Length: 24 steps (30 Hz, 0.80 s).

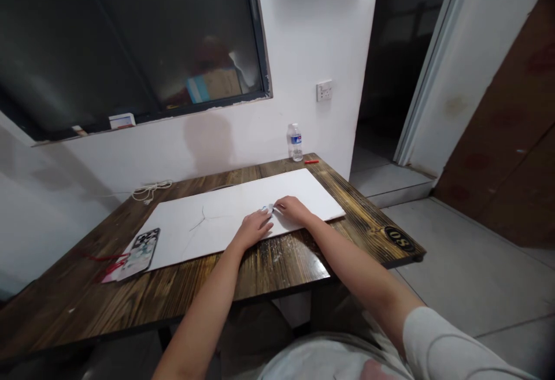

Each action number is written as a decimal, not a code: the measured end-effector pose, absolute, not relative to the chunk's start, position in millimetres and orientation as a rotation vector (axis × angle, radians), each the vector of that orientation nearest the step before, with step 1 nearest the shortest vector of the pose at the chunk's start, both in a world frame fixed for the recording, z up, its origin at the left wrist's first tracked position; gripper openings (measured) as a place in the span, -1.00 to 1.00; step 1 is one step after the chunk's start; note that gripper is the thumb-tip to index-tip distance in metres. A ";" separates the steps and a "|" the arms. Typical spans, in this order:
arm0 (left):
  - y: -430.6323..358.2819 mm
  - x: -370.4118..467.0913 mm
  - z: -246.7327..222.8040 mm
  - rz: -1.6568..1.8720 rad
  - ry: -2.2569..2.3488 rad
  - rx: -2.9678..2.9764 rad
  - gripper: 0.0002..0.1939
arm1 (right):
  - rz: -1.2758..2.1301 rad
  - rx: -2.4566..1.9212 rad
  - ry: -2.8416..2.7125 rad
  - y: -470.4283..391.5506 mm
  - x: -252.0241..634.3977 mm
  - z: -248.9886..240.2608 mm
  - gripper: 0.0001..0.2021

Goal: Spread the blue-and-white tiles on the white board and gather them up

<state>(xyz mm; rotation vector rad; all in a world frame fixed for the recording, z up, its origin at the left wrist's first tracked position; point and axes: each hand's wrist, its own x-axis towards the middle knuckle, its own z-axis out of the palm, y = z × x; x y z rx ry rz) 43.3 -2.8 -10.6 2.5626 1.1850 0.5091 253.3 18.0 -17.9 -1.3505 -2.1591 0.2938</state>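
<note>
Fingers of the left hand lie low over the white board, loosely spread, thumb apart from the rest; their tips reach the near side of a small pale piece. Right hand: fingers bent and drawn in narrow, tips at the other side of the same piece. Whether they pinch it or only touch it, cannot tell. The piece sits between the two hands on the board, right of its middle and towards the near edge; it carries a bit of blue, details too small to read.

Board: flat on the dark wooden table, long side running left to right. Thin dark lines show on its left half, branching; drawn or loose strands, cannot tell.

Left end: a phone in a patterned case overlaps the board's edge, with a red cord beside it. Behind, near the wall, a white cable lies in loose coils.

Far right corner: clear plastic bottle, upright, blue label; a red pen lies just beside it. Round black mark on the table's near right corner. Wall socket above the bottle, to the right. Small box on the window sill, at left.
</note>
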 end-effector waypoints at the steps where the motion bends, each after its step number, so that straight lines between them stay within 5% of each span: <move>1: -3.2 43.9 -9.3 0.563 1.119 2.565 -0.58 | 0.286 -1.385 -2.113 19.0 253.9 -17.9 -0.74; 7: -10.2 48.3 2.9 0.619 1.157 2.626 -0.71 | 0.419 -1.176 -2.156 14.8 255.8 -14.3 -0.78; 24: -9.3 45.9 -5.9 0.164 1.542 2.629 -0.36 | 0.906 -0.999 -2.131 6.7 258.1 -3.6 -0.70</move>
